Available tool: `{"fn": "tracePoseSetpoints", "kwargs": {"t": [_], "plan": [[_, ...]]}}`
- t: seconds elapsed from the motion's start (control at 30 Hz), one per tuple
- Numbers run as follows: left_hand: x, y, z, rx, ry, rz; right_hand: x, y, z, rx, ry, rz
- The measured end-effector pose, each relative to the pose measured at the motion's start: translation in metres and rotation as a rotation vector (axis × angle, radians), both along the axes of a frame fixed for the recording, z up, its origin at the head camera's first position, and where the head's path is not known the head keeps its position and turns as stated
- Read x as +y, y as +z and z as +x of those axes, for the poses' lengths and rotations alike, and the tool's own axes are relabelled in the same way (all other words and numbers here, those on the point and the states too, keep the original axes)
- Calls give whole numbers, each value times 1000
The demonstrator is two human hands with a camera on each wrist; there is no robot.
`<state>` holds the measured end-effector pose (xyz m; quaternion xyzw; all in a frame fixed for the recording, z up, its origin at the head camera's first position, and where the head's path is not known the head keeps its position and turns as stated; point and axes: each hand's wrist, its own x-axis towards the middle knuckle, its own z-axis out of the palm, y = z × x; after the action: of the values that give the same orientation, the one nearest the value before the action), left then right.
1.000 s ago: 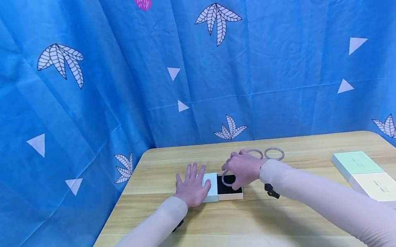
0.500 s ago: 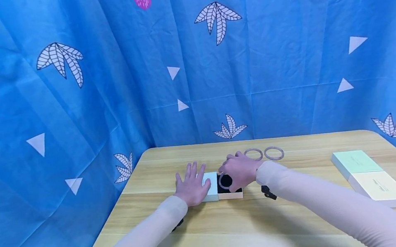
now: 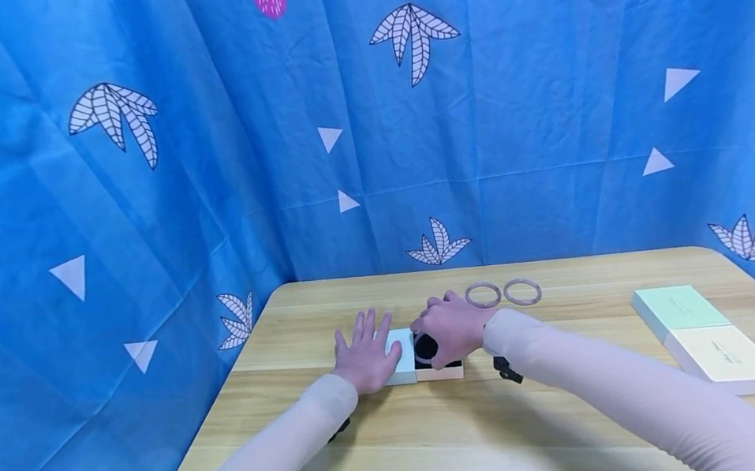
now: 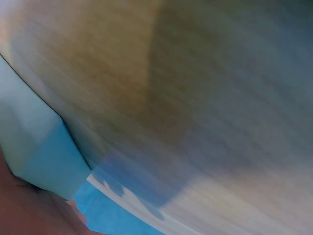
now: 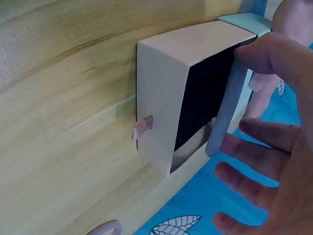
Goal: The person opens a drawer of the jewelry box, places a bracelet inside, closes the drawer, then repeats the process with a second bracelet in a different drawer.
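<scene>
My left hand [image 3: 365,356] lies with straight, spread fingers on the light-blue sleeve [image 3: 401,358] of a small drawer box. From the sleeve's right side extends the cream-pink drawer [image 5: 159,103], lined in black, with a small ribbon tab [image 5: 143,128] on its end wall. Over this drawer my right hand [image 3: 452,326] pinches a pale purple bangle [image 5: 228,110] between thumb and fingers. The bangle is tilted, its edge at or just above the lining; contact is unclear. In the left wrist view only part of the hand and sleeve shows, blurred.
Two more bangles, a left one [image 3: 485,306] and a right one [image 3: 525,303], lie behind my right hand. At the right of the wooden table [image 3: 392,456] are a green box [image 3: 677,307] and a cream box [image 3: 726,355], end to end. A blue curtain [image 3: 521,129] hangs behind.
My right hand has moved slightly left and lower over the drawer, carrying the bangle with it. My left hand and the box have stayed in place.
</scene>
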<state>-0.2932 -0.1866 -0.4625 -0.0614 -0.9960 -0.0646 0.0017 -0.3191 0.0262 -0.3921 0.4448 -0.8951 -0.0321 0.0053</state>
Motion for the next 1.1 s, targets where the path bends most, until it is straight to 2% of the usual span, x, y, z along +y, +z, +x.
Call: {"fn": "tracePoseSetpoints", "kwargs": {"t": [0.27,0.6,0.87,1.1], "plan": [[2,5,3,5,-7,0,1,0,1,13,18,-20],[1,0,0,-20,12,-3,3,0,3,-2,16,-21],[1,2,1,-13,11,-10,3,-3,2,-2,5,-13],[1,-1,0,-7,12,-10,4,-8,2,6,5,-12]]}}
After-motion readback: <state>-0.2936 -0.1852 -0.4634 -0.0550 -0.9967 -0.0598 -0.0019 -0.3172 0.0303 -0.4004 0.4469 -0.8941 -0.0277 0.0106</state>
